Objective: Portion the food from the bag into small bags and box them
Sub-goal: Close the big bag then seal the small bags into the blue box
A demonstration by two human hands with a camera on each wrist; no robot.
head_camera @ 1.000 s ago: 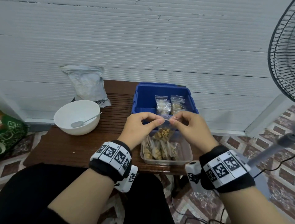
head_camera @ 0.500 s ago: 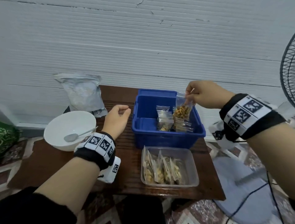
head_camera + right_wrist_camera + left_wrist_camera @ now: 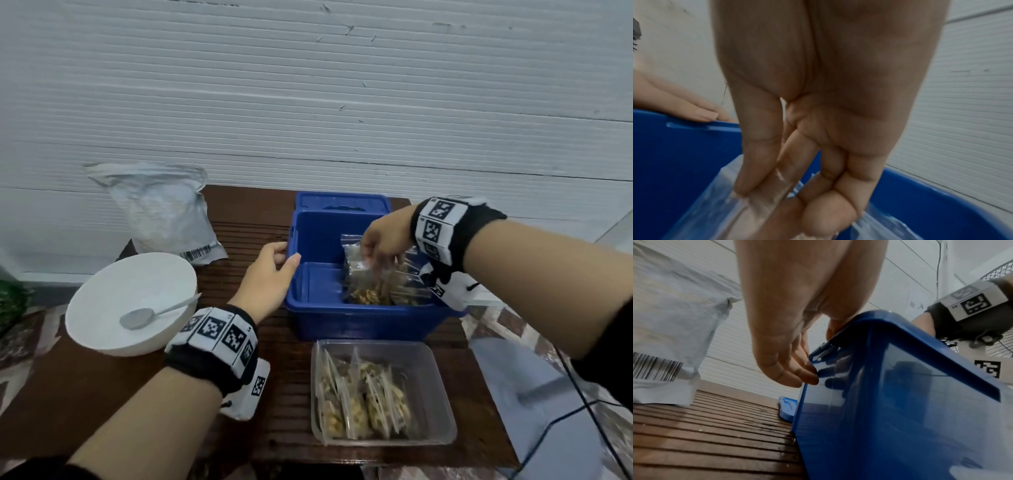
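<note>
A blue box point(image 3: 308, 308) stands mid-table on the wooden table point(image 3: 257, 212). My right hand point(image 3: 371, 260) reaches into its right half and pinches the top of a small clear bag point(image 3: 359, 277) of brown food, which stands among other filled small bags. The right wrist view shows thumb and forefinger of the right hand point(image 3: 760, 194) closed on the clear bag point(image 3: 715, 211) inside the blue box point(image 3: 684, 154). My left hand point(image 3: 287, 255) grips the box's left rim. In the left wrist view the left hand point(image 3: 822, 353) has its thumb over the rim and fingers on the outer wall of the blue box point(image 3: 900, 418).
A clear tub point(image 3: 442, 394) with several filled small bags sits in front of the box. A white bowl point(image 3: 102, 325) with a spoon point(image 3: 137, 317) is at the left. The large grey food bag point(image 3: 161, 212) leans against the wall. A blue lid point(image 3: 342, 202) lies behind the box.
My right hand has lowered the small filled bag from above the blue box down into it. My left hand has moved right from the table's middle onto the box's left rim.
</note>
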